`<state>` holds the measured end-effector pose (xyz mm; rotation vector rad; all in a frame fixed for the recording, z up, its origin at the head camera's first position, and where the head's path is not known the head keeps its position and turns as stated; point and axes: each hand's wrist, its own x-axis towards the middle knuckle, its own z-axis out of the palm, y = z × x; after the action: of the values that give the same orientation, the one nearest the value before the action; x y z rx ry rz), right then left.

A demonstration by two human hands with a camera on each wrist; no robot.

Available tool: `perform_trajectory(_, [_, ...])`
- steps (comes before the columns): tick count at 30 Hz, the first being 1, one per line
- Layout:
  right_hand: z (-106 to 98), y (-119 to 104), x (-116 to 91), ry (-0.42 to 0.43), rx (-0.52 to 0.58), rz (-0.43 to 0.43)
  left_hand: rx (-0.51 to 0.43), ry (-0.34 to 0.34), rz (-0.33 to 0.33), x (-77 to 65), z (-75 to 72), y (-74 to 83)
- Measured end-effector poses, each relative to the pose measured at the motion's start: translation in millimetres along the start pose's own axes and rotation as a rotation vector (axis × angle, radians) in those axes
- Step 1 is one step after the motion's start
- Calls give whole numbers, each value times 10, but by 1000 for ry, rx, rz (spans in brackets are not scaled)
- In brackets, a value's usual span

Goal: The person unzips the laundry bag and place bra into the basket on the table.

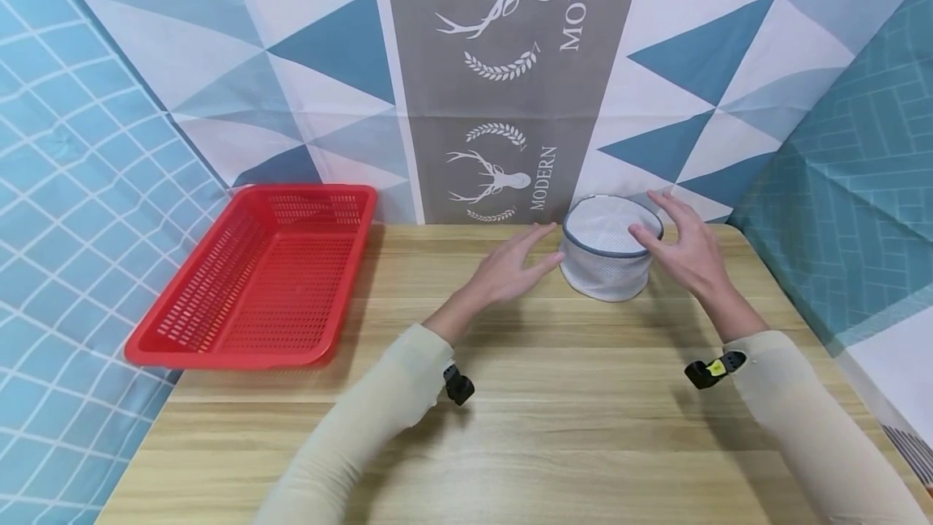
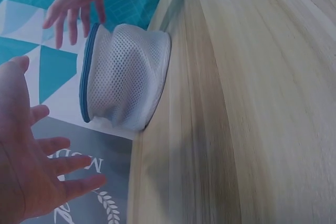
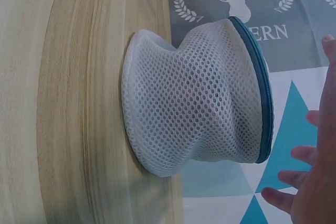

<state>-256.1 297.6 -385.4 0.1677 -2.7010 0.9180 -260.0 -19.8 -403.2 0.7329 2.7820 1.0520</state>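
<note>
A white mesh laundry bag (image 1: 608, 275), round with a dark blue zippered rim, stands upright on the wooden table near the back wall. To its left is my left hand (image 1: 513, 264), fingers spread and apart from the mesh in the left wrist view. On the other side my right hand (image 1: 685, 245) is raised beside the rim, its fingers extended. In the right wrist view the side of the mesh bag (image 3: 194, 98) sags inward, and a gap shows between it and the right hand (image 3: 315, 166). Neither hand holds anything.
A red plastic basket (image 1: 337, 339) with slotted walls sits at the table's left. Patterned cloth (image 1: 313, 63) hangs behind the table, with blue sheets (image 1: 73, 185) along the sides. The wooden table (image 1: 554, 428) stretches in front of the bag.
</note>
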Motion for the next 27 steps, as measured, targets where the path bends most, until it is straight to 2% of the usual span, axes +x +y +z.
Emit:
perform_trajectory(11, [19, 19, 21, 15, 36, 22, -59, 45, -8, 64, 73, 49])
perform_trajectory(22, [43, 48, 13, 23, 67, 57, -133, 95, -67, 102, 134, 103])
perform_trajectory(27, [52, 48, 10, 30, 75, 73, -171, 102, -68, 140, 162, 121])
